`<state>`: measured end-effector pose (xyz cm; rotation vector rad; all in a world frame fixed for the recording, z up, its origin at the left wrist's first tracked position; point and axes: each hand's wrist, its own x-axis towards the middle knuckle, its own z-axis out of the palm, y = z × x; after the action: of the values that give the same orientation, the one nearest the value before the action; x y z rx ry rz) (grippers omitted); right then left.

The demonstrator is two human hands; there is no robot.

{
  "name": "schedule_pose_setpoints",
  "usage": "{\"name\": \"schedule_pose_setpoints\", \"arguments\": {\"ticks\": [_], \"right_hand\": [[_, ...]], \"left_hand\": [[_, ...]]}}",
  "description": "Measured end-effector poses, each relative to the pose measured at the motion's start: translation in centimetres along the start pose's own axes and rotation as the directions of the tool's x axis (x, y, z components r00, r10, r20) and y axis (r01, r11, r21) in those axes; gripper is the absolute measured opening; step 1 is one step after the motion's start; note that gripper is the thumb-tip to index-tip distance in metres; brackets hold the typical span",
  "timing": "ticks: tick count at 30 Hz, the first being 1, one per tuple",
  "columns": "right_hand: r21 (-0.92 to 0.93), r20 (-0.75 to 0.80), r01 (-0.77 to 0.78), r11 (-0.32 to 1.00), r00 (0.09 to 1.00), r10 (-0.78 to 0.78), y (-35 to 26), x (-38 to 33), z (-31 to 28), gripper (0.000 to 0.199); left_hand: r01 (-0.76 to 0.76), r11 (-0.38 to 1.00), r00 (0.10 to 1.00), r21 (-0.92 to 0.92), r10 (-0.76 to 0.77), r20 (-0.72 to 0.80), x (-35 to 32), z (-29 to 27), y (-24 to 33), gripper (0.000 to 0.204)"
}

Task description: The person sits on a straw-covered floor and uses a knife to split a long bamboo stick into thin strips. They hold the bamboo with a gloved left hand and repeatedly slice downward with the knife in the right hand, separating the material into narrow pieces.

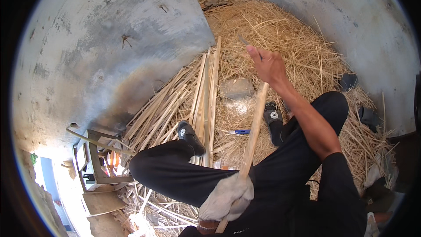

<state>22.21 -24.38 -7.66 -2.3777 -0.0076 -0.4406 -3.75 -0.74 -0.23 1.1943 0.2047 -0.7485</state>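
My left hand, in a pale work glove, is wrapped round the lower part of a long bamboo strip. The strip slants up from my lap, its far end just below my right wrist. My bare right hand is closed round a knife; only its narrow blade shows beyond the thumb, and the fingers hide the handle. The blade points up and to the left, apart from the strip.
Split strips lie in a bundle beside my left foot. Shavings cover the floor. Between my feet are a grey block and a blue-handled tool. A wooden frame stands left; grey walls enclose the corner.
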Motion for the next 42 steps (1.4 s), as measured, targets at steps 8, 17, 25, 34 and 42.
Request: {"name": "schedule_pose_setpoints", "arguments": {"ticks": [8, 17, 25, 34, 42], "right_hand": [[0.386, -0.072, 0.536, 0.75, 0.829, -0.555, -3.0, -5.7, -2.4, 0.058], [-0.046, -0.248, 0.339, 0.94, 0.907, -0.34, -0.4, -3.2, 3.8, 0.067], [0.239, -0.192, 0.109, 0.965, 0.979, -0.063, 0.6, -1.0, -2.4, 0.067], [0.314, -0.025, 0.504, 0.805, 0.852, -0.524, -4.2, -5.6, -2.5, 0.055], [0.041, 0.062, 0.456, 0.889, 0.887, -0.457, -3.6, -5.0, -1.5, 0.053]], "left_hand": [[-0.051, 0.921, 0.994, -0.387, 0.085, 0.073, 0.5, -0.9, 0.8, 0.037], [-0.106, 0.921, 0.993, -0.375, 0.115, 0.004, 1.1, -0.7, 0.6, 0.036], [-0.065, 0.694, 0.904, -0.717, 0.346, 0.252, 1.1, -2.6, -1.3, 0.041], [0.021, 0.779, 0.947, -0.626, 0.185, 0.261, 1.5, -1.3, 0.0, 0.04], [-0.09, 0.889, 0.99, -0.448, 0.127, 0.054, 1.2, -1.1, 0.2, 0.039]]}}
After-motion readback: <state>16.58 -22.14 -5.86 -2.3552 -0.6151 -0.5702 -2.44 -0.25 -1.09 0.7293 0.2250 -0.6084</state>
